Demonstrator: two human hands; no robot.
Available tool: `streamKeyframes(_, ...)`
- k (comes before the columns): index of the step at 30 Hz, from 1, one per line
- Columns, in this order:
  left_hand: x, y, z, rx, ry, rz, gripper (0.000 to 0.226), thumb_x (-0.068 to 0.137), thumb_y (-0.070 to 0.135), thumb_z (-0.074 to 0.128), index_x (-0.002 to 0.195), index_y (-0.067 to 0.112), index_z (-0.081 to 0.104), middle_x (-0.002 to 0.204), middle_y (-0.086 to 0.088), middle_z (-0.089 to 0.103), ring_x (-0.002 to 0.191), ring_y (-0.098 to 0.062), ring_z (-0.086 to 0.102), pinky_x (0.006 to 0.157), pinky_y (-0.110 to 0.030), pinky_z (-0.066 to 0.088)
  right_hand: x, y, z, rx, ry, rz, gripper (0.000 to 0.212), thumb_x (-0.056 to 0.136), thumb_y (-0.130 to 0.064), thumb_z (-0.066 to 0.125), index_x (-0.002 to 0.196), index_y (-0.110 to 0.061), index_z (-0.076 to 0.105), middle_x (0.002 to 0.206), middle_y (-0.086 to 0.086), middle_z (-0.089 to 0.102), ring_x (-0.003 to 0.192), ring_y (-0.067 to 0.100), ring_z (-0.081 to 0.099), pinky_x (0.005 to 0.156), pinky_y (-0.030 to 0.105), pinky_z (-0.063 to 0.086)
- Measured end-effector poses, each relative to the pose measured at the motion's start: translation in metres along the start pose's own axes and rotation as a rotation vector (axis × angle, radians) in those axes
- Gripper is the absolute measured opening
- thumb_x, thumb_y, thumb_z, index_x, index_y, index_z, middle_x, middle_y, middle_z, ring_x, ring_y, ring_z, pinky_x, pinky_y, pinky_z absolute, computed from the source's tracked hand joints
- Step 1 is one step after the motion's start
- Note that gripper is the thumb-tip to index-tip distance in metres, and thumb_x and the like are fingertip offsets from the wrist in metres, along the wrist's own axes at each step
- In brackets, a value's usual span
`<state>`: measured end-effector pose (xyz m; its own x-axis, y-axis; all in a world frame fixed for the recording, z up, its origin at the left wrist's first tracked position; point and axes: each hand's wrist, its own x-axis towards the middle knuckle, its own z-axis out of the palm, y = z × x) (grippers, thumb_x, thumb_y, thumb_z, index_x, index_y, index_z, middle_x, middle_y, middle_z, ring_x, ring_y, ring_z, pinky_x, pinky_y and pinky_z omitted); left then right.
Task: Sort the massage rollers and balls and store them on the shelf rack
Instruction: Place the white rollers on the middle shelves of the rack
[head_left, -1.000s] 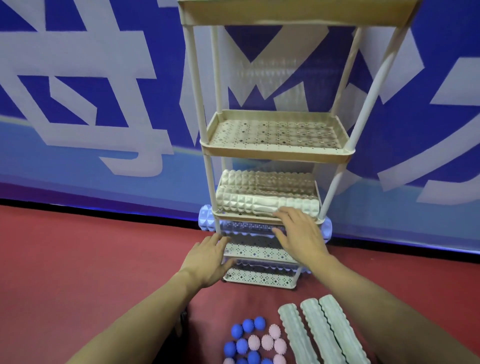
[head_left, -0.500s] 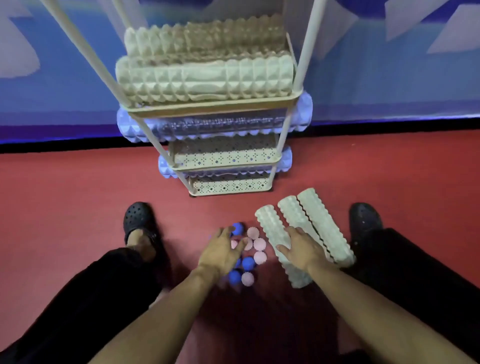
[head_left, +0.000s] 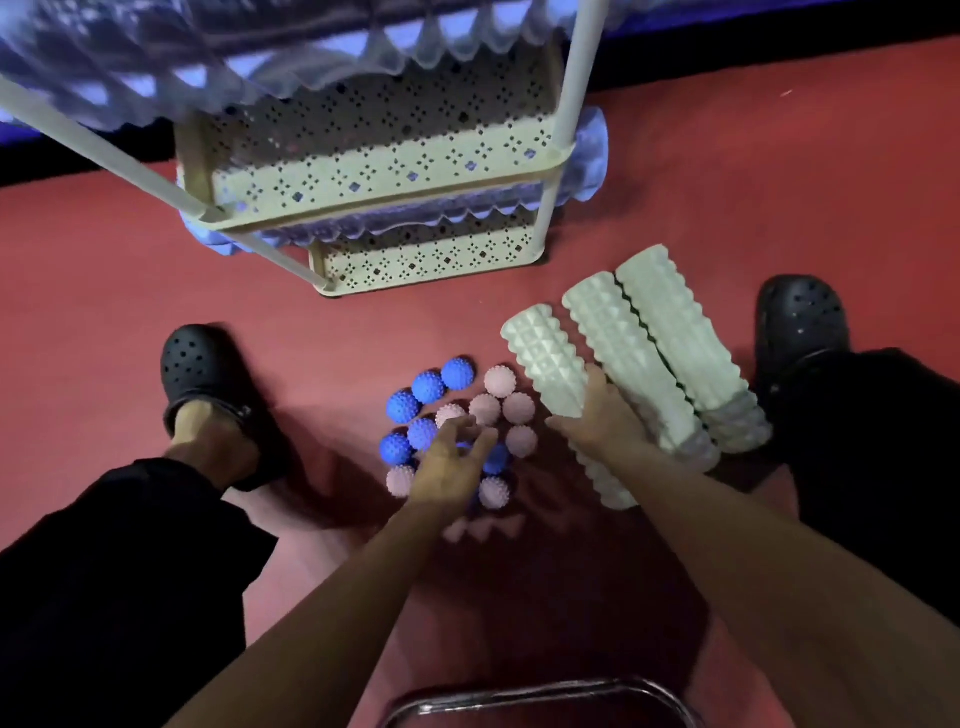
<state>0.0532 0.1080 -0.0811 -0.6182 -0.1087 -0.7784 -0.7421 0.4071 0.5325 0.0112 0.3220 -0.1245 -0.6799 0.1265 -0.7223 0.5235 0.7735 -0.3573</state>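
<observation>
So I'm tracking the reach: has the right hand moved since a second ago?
Yes. The right hand has come down off the rack, where it touched a shelved roller, onto the cream roller nearest the balls on the floor.

We see two bare forearms with no sleeves, watch or bands on them, each ending in a bare hand: the left grip and the right grip, neither gloved nor ringed as far as the blur lets us tell. Outward of the left grip is a black moulded-foam clog with round vent holes over the toe and a heel strap, worn without a sock. Outward of the right grip sits its twin, the other black perforated clog. Both legs wear loose black trousers, plain and unmarked.
</observation>
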Motion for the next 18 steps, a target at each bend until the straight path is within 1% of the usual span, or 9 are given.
streamKeyframes(2, 0.003, -0.006, 0.010, -0.024, -0.013, 0.007, 0.036, 0.095, 0.037, 0.066, 0.124, 0.017, 0.060, 0.114, 0.003, 0.068, 0.101, -0.015, 0.065, 0.088, -0.027, 0.049, 0.006, 0.006, 0.002, 0.058, 0.011, -0.037, 0.105, 0.068, -0.047, 0.086, 0.150, -0.017, 0.028, 0.139, 0.011, 0.052, 0.128, 0.031, 0.051, 0.103, 0.044, 0.045)
streamKeyframes(5, 0.002, -0.012, 0.020, -0.081, -0.016, -0.002, 0.016, 0.096, 0.031, 0.067, 0.110, 0.029, 0.060, 0.108, 0.005, 0.066, 0.090, -0.006, 0.063, 0.072, -0.011, 0.047, 0.010, 0.016, 0.001, 0.120, -0.015, -0.119, 0.102, 0.065, -0.049, 0.088, 0.146, -0.016, 0.036, 0.134, 0.004, 0.055, 0.123, 0.023, 0.053, 0.101, 0.042, 0.046)
streamKeyframes(7, 0.001, -0.012, 0.026, -0.115, -0.026, -0.040, 0.024, 0.096, 0.031, 0.066, 0.119, 0.024, 0.061, 0.111, 0.003, 0.066, 0.090, -0.008, 0.062, 0.076, -0.019, 0.051, 0.006, 0.019, -0.003, 0.220, -0.096, -0.132, 0.089, 0.066, -0.049, 0.090, 0.138, -0.018, 0.045, 0.127, -0.004, 0.059, 0.113, 0.010, 0.059, 0.096, 0.031, 0.050)
streamKeyframes(9, 0.001, -0.005, 0.030, -0.167, -0.047, -0.087, 0.036, 0.096, 0.033, 0.066, 0.126, 0.015, 0.061, 0.118, -0.006, 0.068, 0.096, -0.015, 0.063, 0.089, -0.036, 0.053, -0.004, 0.016, -0.009, 0.415, -0.230, -0.092, 0.055, 0.073, -0.043, 0.088, 0.117, -0.023, 0.060, 0.115, -0.005, 0.068, 0.094, -0.005, 0.067, 0.078, 0.014, 0.052)
streamKeyframes(11, -0.004, 0.009, 0.031, -0.288, -0.110, -0.149, 0.040, 0.095, 0.041, 0.065, 0.125, 0.014, 0.063, 0.117, -0.011, 0.070, 0.092, -0.017, 0.065, 0.083, -0.038, 0.053, -0.020, 0.009, -0.013, 0.735, -0.491, -0.013, 0.039, 0.087, -0.039, 0.077, 0.117, -0.014, 0.068, 0.109, 0.004, 0.074, 0.090, 0.005, 0.072, 0.074, 0.018, 0.054)
streamKeyframes(12, -0.008, 0.017, 0.031, -0.358, -0.173, -0.166, 0.042, 0.094, 0.047, 0.064, 0.122, 0.015, 0.066, 0.114, -0.012, 0.072, 0.089, -0.018, 0.067, 0.078, -0.036, 0.053, -0.027, 0.006, -0.012, 0.901, -0.611, 0.037, 0.042, 0.094, -0.038, 0.068, 0.122, -0.007, 0.066, 0.109, 0.009, 0.074, 0.092, 0.015, 0.073, 0.077, 0.025, 0.056)
streamKeyframes(14, -0.016, 0.030, 0.031, -0.465, -0.289, -0.168, 0.051, 0.092, 0.055, 0.063, 0.116, 0.011, 0.071, 0.105, -0.015, 0.076, 0.086, -0.025, 0.072, 0.070, -0.031, 0.056, -0.041, 0.000, -0.012, 1.064, -0.724, 0.043, 0.043, 0.102, -0.040, 0.055, 0.125, -0.005, 0.065, 0.108, 0.010, 0.074, 0.097, 0.020, 0.071, 0.083, 0.030, 0.055)
streamKeyframes(16, -0.020, 0.038, 0.028, -0.561, -0.339, -0.180, 0.066, 0.088, 0.060, 0.066, 0.111, -0.001, 0.072, 0.095, -0.018, 0.074, 0.079, -0.032, 0.069, 0.066, -0.033, 0.057, -0.048, -0.004, -0.014, 0.981, -0.671, -0.045, 0.041, 0.104, -0.042, 0.051, 0.126, -0.012, 0.067, 0.114, 0.002, 0.075, 0.106, 0.013, 0.071, 0.087, 0.023, 0.054)
streamKeyframes(18, -0.024, 0.044, 0.021, -0.555, -0.313, -0.189, 0.070, 0.082, 0.064, 0.072, 0.108, -0.001, 0.072, 0.090, -0.015, 0.075, 0.075, -0.031, 0.070, 0.065, -0.033, 0.056, -0.051, -0.009, -0.024, 0.694, -0.527, -0.171, 0.038, 0.100, -0.049, 0.055, 0.122, -0.023, 0.071, 0.115, -0.012, 0.074, 0.111, 0.003, 0.067, 0.095, 0.017, 0.050)
